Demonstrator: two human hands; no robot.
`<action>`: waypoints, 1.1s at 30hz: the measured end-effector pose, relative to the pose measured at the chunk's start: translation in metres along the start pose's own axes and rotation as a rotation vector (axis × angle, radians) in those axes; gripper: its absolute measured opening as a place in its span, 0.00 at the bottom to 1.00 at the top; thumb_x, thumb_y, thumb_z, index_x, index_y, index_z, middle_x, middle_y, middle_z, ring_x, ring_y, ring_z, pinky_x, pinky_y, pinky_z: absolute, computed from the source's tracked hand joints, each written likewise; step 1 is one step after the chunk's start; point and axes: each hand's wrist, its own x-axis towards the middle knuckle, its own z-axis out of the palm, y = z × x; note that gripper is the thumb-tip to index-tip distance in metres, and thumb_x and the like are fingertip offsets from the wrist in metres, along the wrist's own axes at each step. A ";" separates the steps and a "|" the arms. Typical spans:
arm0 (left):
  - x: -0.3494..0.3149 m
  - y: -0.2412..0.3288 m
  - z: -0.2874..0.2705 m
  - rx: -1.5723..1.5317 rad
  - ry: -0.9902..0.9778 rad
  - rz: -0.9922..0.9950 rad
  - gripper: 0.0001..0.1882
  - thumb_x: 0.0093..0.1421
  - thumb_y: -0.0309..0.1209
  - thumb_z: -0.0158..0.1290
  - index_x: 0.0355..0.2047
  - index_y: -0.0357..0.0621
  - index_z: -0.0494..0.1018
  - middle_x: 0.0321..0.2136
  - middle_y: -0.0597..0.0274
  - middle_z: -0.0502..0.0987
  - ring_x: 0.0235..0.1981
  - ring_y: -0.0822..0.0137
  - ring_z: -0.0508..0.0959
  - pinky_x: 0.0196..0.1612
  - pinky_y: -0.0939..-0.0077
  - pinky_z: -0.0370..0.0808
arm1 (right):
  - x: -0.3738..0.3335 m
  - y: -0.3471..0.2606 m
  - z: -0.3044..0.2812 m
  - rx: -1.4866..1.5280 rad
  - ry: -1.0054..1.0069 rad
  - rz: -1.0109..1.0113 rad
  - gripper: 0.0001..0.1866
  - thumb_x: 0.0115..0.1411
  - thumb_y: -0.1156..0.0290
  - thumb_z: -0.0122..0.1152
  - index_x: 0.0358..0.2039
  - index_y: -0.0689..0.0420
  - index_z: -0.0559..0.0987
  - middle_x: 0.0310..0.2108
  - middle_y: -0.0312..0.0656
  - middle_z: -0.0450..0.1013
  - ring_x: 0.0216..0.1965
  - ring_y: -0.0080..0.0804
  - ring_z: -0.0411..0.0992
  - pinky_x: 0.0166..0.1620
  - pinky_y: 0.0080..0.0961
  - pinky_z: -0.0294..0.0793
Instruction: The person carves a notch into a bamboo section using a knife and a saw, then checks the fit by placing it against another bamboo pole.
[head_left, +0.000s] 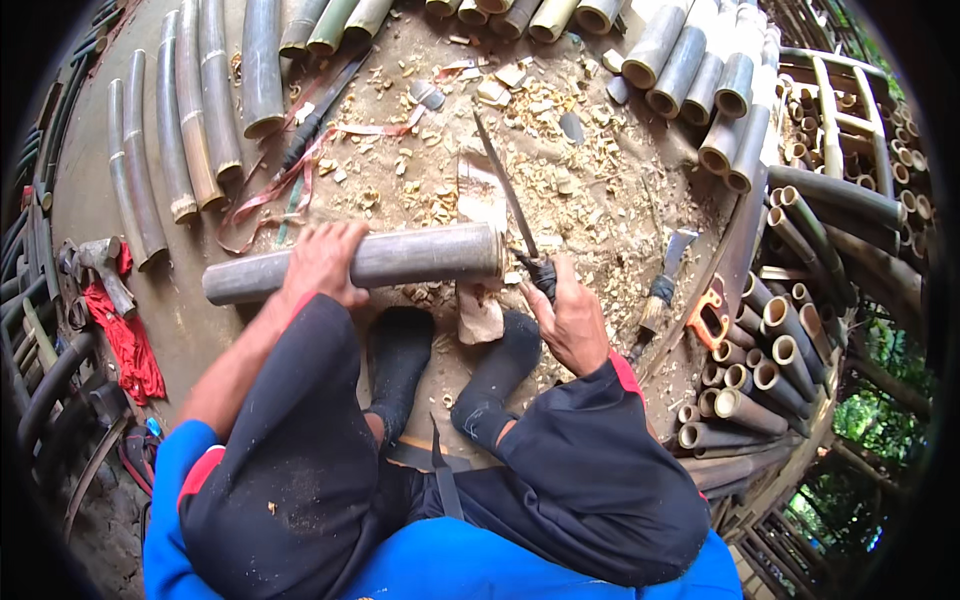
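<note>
My left hand (325, 265) is wrapped over a thick grey-brown bamboo tube (425, 256) lying crosswise in front of my shins. The tube's right end rests over a pale wooden block (480, 312) between my feet. My right hand (572, 318) grips the dark wrapped handle of a long knife (507, 185). Its blade points up and away, just right of the tube's cut end, apart from it as far as I can tell. The knife handle is partly hidden by my fingers.
Wood chips (560, 190) litter the ground ahead. A hatchet-like blade (672, 262) and an orange-handled saw (710, 314) lie at right, near stacked bamboo (770, 385). More tubes (262, 70) lie far left. A sheathed blade (318, 120), pink strap (300, 185) and red cloth (125, 340) lie left.
</note>
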 end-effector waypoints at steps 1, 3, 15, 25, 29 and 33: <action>0.009 0.000 -0.007 0.043 -0.078 -0.002 0.45 0.33 0.39 0.75 0.55 0.47 0.70 0.50 0.54 0.76 0.57 0.51 0.75 0.63 0.56 0.67 | -0.011 -0.013 -0.009 0.062 0.070 -0.071 0.19 0.66 0.67 0.66 0.51 0.58 0.70 0.31 0.60 0.78 0.34 0.67 0.78 0.34 0.51 0.75; 0.019 0.004 -0.011 0.053 -0.052 0.009 0.44 0.33 0.39 0.75 0.53 0.47 0.70 0.49 0.54 0.76 0.57 0.51 0.75 0.62 0.56 0.67 | -0.017 -0.020 -0.011 0.127 0.215 -0.224 0.23 0.65 0.70 0.68 0.57 0.59 0.72 0.36 0.56 0.80 0.36 0.62 0.80 0.38 0.46 0.77; 0.014 0.000 0.002 -0.045 -0.031 0.020 0.35 0.34 0.34 0.73 0.45 0.45 0.72 0.41 0.51 0.79 0.50 0.47 0.79 0.57 0.53 0.71 | -0.010 -0.006 0.021 -0.213 0.069 -0.100 0.25 0.62 0.69 0.67 0.56 0.60 0.69 0.34 0.56 0.78 0.28 0.55 0.80 0.30 0.43 0.78; 0.024 0.001 -0.010 -0.051 -0.015 0.021 0.33 0.35 0.33 0.72 0.44 0.43 0.72 0.40 0.52 0.79 0.48 0.48 0.80 0.56 0.54 0.72 | 0.006 0.042 0.031 -0.316 0.042 -0.048 0.17 0.67 0.68 0.62 0.49 0.60 0.67 0.29 0.62 0.77 0.31 0.64 0.78 0.33 0.52 0.77; 0.019 -0.002 -0.004 -0.056 -0.021 0.039 0.35 0.33 0.33 0.73 0.43 0.44 0.72 0.40 0.52 0.79 0.47 0.48 0.80 0.56 0.54 0.72 | -0.010 -0.021 -0.004 -0.049 0.059 -0.063 0.19 0.66 0.70 0.64 0.52 0.60 0.68 0.30 0.62 0.77 0.33 0.67 0.78 0.34 0.52 0.75; 0.014 0.005 -0.001 -0.008 0.076 0.049 0.34 0.32 0.32 0.72 0.43 0.45 0.71 0.40 0.54 0.79 0.47 0.50 0.80 0.54 0.55 0.72 | -0.016 -0.029 -0.007 0.123 0.365 -0.443 0.21 0.65 0.68 0.66 0.52 0.61 0.68 0.32 0.59 0.79 0.33 0.62 0.80 0.34 0.49 0.78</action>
